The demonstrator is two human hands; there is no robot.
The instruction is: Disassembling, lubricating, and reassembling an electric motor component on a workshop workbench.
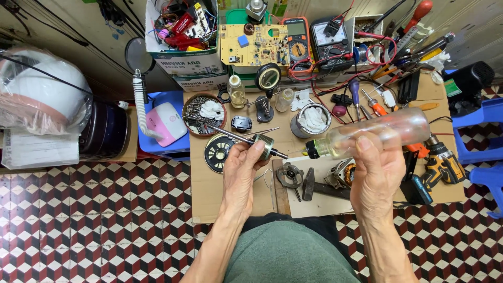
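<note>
My left hand (242, 170) grips a small motor rotor (263, 144), a round metal core on a thin shaft that sticks out both ways. My right hand (378, 169) holds a clear plastic bottle (385, 132) lying sideways, its dark nozzle (313, 151) aimed at the right end of the shaft. Nozzle tip and shaft end are close together, above a low wooden worktable (209, 188). Below the hands lie a metal motor bracket (289, 175) and a hammer (314, 186).
A round black fan part (217, 152) lies by my left hand. A bowl of screws (203, 114), a tin with a rag (313, 120), multimeters (297, 44), a circuit board (253, 44), screwdrivers and a cordless drill (443, 160) crowd the table. Blue stools (484, 141) stand right.
</note>
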